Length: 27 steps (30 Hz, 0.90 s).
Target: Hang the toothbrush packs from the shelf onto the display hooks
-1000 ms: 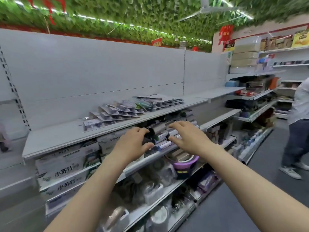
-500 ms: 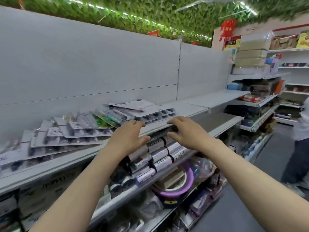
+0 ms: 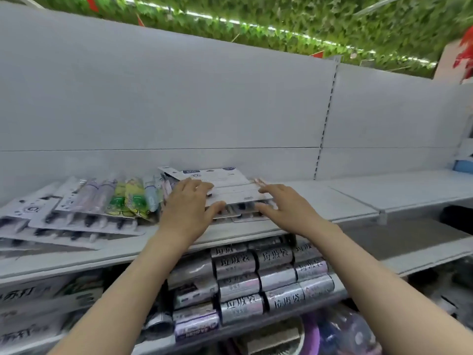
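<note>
Nearest, silver rolls (image 3: 271, 280) fill the lower shelf under both forearms. Above them, on the shelf (image 3: 345, 201), the left hand (image 3: 188, 208) lies on a stack of toothbrush packs (image 3: 230, 190), fingers flat on the top card and thumb curled at its front edge. The right hand (image 3: 284, 203) touches the stack's right end with relaxed, spread fingers. More packs (image 3: 84, 213) fan out leftward. Behind stands a bare white panel (image 3: 179, 98).
</note>
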Each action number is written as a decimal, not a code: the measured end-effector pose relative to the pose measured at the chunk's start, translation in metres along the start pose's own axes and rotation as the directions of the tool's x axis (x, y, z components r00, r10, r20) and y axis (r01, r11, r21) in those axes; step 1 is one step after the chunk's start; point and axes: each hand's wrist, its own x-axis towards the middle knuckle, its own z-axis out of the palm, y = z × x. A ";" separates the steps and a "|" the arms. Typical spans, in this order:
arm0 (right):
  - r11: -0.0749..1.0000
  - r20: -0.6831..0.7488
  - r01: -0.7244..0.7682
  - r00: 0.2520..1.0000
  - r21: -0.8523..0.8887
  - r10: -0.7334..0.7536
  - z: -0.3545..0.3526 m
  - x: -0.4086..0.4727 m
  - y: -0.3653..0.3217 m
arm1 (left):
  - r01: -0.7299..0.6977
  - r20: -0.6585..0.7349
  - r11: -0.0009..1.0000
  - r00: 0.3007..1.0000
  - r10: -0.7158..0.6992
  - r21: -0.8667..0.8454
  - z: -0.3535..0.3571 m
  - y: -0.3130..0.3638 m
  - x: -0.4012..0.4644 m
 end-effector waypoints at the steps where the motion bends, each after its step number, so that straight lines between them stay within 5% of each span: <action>1: 1.000 0.017 0.016 1.000 0.023 -0.017 0.000 0.010 0.009 | 0.040 -0.003 0.999 0.999 -0.040 0.006 0.005 0.006 0.004; 8: 0.973 0.024 0.115 0.992 0.200 -0.122 0.014 0.061 0.038 | 0.248 0.056 0.962 0.965 -0.256 0.116 0.030 0.025 0.019; 17: 0.899 0.036 0.239 0.962 0.368 -0.271 0.033 0.093 -0.002 | 0.065 -0.157 0.994 0.984 -0.078 -0.085 0.038 0.028 0.013; 23: 0.807 0.116 0.116 0.968 0.578 -0.222 0.032 0.106 -0.025 | 0.027 -0.320 0.972 0.942 -0.103 -0.235 0.037 0.029 -0.004; 27: 0.548 0.227 -0.100 0.959 0.830 -0.168 0.032 0.112 -0.036 | -0.098 -0.378 0.978 0.926 0.022 -0.183 0.031 0.029 -0.006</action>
